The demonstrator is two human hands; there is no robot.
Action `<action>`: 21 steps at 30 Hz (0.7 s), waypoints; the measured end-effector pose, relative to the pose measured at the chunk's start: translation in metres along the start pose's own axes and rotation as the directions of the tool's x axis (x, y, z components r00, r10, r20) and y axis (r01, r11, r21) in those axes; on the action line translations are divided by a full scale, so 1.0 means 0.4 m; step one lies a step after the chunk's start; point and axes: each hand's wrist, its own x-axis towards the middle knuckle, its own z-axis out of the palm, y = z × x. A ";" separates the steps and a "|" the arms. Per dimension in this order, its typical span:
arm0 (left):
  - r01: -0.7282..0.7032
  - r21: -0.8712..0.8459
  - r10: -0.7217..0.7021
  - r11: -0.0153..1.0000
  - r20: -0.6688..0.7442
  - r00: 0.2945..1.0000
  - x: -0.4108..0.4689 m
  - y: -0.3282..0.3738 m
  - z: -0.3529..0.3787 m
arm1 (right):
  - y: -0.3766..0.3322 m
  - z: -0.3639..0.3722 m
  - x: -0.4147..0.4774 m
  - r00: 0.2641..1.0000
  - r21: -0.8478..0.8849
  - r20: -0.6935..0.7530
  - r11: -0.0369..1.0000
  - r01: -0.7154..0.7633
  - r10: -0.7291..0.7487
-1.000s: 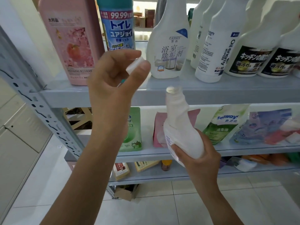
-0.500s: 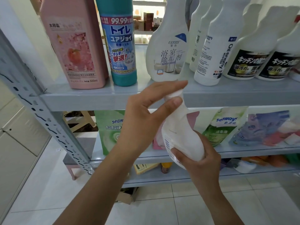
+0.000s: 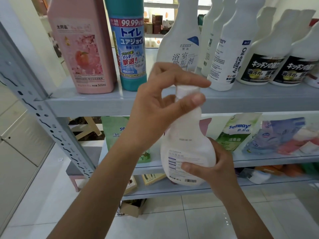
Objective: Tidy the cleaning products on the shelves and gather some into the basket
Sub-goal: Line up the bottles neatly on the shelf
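Two bare forearms (image 3: 96, 178), short-nailed fingers (image 3: 196, 99)

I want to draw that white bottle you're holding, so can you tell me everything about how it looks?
The white bottle looks like smooth plastic: fat belly, narrow neck, white cap at the top. Small print and a barcode mark its lower part. It is held nearly upright in front of the shelves. The left hand pinches the cap; the right hand grips the belly.
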 end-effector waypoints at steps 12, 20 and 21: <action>0.082 -0.227 -0.099 0.970 -0.065 0.993 0.007 0.002 -0.016 | -0.014 0.011 0.002 0.994 0.118 0.101 0.991 -0.059 0.047; 0.128 -0.289 -0.115 0.949 0.061 0.992 0.009 0.001 -0.017 | -0.017 0.014 0.007 0.988 0.146 0.146 0.987 -0.066 0.044; 0.147 -0.323 -0.123 0.935 0.094 0.988 0.006 -0.006 -0.022 | -0.017 0.015 0.007 0.986 0.162 0.159 0.984 -0.068 0.041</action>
